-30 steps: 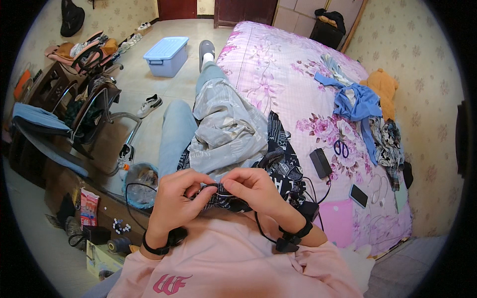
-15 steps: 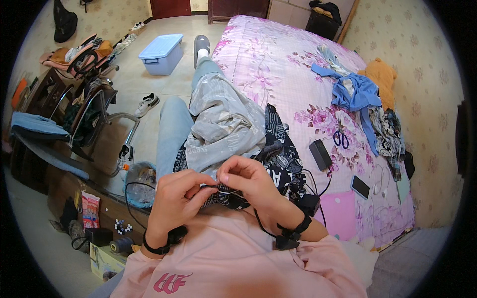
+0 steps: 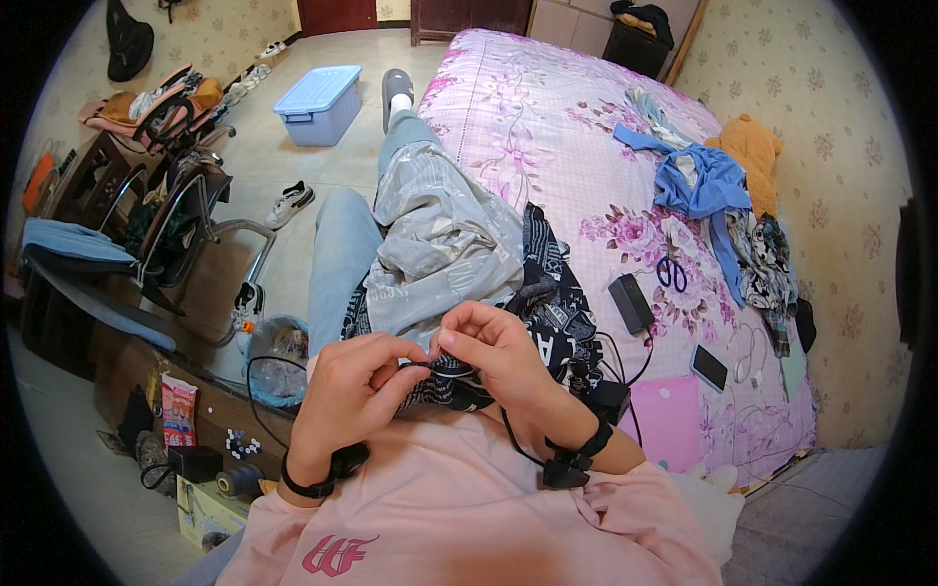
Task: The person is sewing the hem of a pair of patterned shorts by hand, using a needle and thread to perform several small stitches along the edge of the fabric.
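Both hands meet over my lap, their fingertips nearly touching. My left hand (image 3: 357, 386) pinches a dark edge of the black-and-white patterned garment (image 3: 557, 313) between thumb and forefinger. My right hand (image 3: 498, 361) has thumb and forefinger closed just beside it; whatever lies between those fingertips is too small to make out. The patterned cloth bunches under the hands and spreads over my right thigh. On top of my legs, beyond the hands, rests a crumpled pale grey garment (image 3: 445, 244). Black straps with small devices sit on both wrists.
To the right on the flowered bed lie scissors (image 3: 671, 273), a black power adapter (image 3: 632, 304), a phone (image 3: 708, 367) and heaped clothes (image 3: 699, 181). A lined bin (image 3: 277, 361), a thread spool (image 3: 239, 481) and small buttons (image 3: 242, 444) are at left. A blue storage box (image 3: 318, 107) stands on the floor.
My right hand's fingertips have shifted slightly up, with the forefinger a little straighter. The left hand keeps its pinch almost in place.
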Action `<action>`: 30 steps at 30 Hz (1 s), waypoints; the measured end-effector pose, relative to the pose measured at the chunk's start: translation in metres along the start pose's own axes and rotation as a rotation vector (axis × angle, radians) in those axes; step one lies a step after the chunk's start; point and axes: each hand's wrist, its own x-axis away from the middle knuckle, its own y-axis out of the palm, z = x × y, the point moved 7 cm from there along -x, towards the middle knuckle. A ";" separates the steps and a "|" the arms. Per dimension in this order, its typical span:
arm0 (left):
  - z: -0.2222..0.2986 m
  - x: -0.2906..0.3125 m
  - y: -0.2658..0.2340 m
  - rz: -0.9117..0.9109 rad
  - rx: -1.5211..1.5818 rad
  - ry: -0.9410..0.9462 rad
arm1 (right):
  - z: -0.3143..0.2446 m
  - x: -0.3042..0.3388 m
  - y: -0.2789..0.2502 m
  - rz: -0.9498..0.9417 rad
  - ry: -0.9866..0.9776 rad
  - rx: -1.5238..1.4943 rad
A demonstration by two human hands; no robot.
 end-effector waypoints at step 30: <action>0.001 0.005 -0.007 0.164 -0.074 -0.109 | -0.058 0.034 0.043 0.024 -0.530 1.072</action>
